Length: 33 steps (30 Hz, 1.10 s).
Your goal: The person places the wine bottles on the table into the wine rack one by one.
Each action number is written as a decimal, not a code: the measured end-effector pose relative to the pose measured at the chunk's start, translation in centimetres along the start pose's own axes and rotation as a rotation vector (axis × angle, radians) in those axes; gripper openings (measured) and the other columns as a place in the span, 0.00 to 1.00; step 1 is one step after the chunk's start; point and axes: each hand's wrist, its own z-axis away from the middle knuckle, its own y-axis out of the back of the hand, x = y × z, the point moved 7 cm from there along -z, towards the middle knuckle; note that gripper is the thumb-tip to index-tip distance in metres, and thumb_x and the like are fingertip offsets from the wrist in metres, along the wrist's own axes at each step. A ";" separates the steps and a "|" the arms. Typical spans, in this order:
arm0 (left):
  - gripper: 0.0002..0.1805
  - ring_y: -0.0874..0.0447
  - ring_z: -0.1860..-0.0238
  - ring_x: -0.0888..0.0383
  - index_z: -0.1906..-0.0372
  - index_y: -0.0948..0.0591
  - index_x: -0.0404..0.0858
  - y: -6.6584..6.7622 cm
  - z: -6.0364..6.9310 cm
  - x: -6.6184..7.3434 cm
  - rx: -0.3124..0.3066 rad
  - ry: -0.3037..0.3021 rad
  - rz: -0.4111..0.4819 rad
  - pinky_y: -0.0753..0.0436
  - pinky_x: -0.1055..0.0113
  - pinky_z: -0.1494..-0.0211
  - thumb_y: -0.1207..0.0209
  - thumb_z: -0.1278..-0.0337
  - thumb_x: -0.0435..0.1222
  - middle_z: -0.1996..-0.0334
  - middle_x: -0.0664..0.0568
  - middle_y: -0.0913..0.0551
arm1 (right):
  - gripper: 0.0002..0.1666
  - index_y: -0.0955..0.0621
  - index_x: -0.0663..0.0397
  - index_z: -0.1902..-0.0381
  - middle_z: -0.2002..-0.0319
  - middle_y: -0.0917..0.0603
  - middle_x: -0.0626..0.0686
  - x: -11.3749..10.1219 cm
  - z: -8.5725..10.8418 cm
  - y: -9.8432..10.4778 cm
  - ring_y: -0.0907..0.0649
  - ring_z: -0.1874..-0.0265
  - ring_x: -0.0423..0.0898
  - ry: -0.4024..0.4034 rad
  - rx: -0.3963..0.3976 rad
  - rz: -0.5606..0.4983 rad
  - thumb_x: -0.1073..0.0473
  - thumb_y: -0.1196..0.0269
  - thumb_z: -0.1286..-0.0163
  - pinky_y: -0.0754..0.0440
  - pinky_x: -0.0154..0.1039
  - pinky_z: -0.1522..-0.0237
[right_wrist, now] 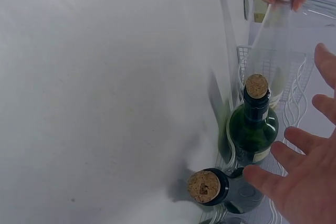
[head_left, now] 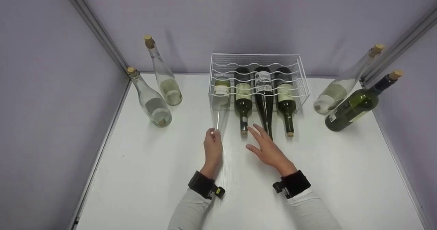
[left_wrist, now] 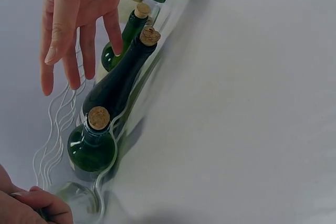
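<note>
In the head view my left hand (head_left: 213, 148) grips the neck of a clear glass bottle (head_left: 220, 103), which lies in the leftmost slot of a white wire rack (head_left: 304, 74). To its right in the rack lie a green wine bottle (head_left: 243, 103), a dark slim bottle (head_left: 264, 103) and another green bottle (head_left: 286, 104), necks toward me. My right hand (head_left: 269, 151), fingers spread, hovers over the dark bottle's neck and holds nothing. In the right wrist view its fingers (right_wrist: 302, 140) are extended beside the corked bottles. The clear bottle's mouth is hidden by my left fingers.
Two clear corked bottles (head_left: 152, 105) (head_left: 167, 83) stand at the left of the white table (head_left: 146, 182). At the right stand a clear bottle (head_left: 338, 90) and a green wine bottle (head_left: 355, 107). Grey panels (head_left: 41, 96) enclose the table at the back and sides.
</note>
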 end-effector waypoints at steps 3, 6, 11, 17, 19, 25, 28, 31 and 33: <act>0.20 0.27 0.70 0.56 0.40 0.28 0.30 -0.4 -0.4 0.0 0.008 0.000 0.012 0.27 0.64 0.67 0.54 0.23 0.41 0.69 0.49 0.24 | 0.40 0.40 0.42 0.23 0.24 0.46 0.58 -0.2 -0.1 -0.1 0.45 0.26 0.57 0.012 0.006 0.003 0.45 0.40 0.27 0.39 0.57 0.32; 0.20 0.27 0.71 0.56 0.40 0.28 0.30 -0.9 -0.9 0.0 0.020 -0.004 0.012 0.27 0.65 0.69 0.55 0.22 0.41 0.70 0.49 0.25 | 0.39 0.40 0.43 0.23 0.25 0.45 0.59 -0.4 -0.2 -0.3 0.44 0.27 0.57 0.028 0.009 0.006 0.46 0.40 0.28 0.39 0.58 0.33; 0.18 0.29 0.73 0.57 0.42 0.27 0.31 -1.7 -1.7 -0.1 0.032 0.000 0.021 0.29 0.65 0.71 0.55 0.22 0.41 0.72 0.50 0.26 | 0.40 0.40 0.45 0.23 0.25 0.45 0.60 -0.5 -0.3 -0.5 0.44 0.27 0.58 0.043 0.003 0.008 0.46 0.40 0.28 0.38 0.58 0.33; 0.21 0.26 0.68 0.55 0.39 0.29 0.32 -2.3 -2.7 -0.6 0.004 0.022 0.026 0.27 0.63 0.66 0.58 0.21 0.43 0.64 0.44 0.21 | 0.40 0.40 0.45 0.23 0.25 0.45 0.60 -0.4 -0.4 -0.6 0.44 0.27 0.59 0.045 0.000 0.010 0.45 0.40 0.28 0.39 0.58 0.33; 0.22 0.25 0.66 0.54 0.38 0.30 0.31 -2.3 -3.0 -0.7 -0.004 0.035 0.030 0.25 0.62 0.63 0.58 0.21 0.44 0.61 0.41 0.20 | 0.40 0.40 0.44 0.23 0.25 0.45 0.60 -0.4 -0.4 -0.5 0.44 0.27 0.59 0.041 -0.002 0.010 0.46 0.40 0.28 0.39 0.58 0.33; 0.24 0.26 0.67 0.54 0.35 0.33 0.35 -2.8 -3.5 -1.5 -0.055 0.087 0.050 0.26 0.62 0.64 0.57 0.22 0.47 0.59 0.41 0.21 | 0.39 0.40 0.43 0.23 0.25 0.46 0.60 -0.5 -0.2 -0.1 0.45 0.27 0.58 0.034 0.003 0.002 0.45 0.40 0.27 0.39 0.59 0.33; 0.24 0.26 0.67 0.54 0.36 0.33 0.37 -2.9 -3.8 -1.7 -0.068 0.095 0.057 0.26 0.62 0.65 0.53 0.25 0.48 0.61 0.42 0.22 | 0.39 0.40 0.42 0.23 0.24 0.46 0.60 -0.4 -0.2 -0.2 0.45 0.27 0.58 0.035 -0.003 0.000 0.45 0.41 0.27 0.39 0.59 0.33; 0.24 0.24 0.67 0.54 0.38 0.32 0.38 -3.1 -4.2 -2.0 -0.063 0.100 0.065 0.24 0.62 0.64 0.46 0.30 0.46 0.63 0.44 0.22 | 0.39 0.40 0.42 0.23 0.24 0.46 0.59 -0.4 -0.2 -0.2 0.45 0.27 0.58 0.036 -0.003 -0.002 0.45 0.41 0.27 0.38 0.59 0.33; 0.23 0.23 0.67 0.54 0.39 0.31 0.38 -3.1 -4.4 -2.0 -0.059 0.101 0.066 0.22 0.62 0.64 0.43 0.32 0.44 0.64 0.45 0.23 | 0.39 0.40 0.42 0.23 0.24 0.46 0.59 -0.3 -0.3 -0.2 0.44 0.27 0.58 0.035 -0.001 0.001 0.44 0.41 0.27 0.38 0.59 0.34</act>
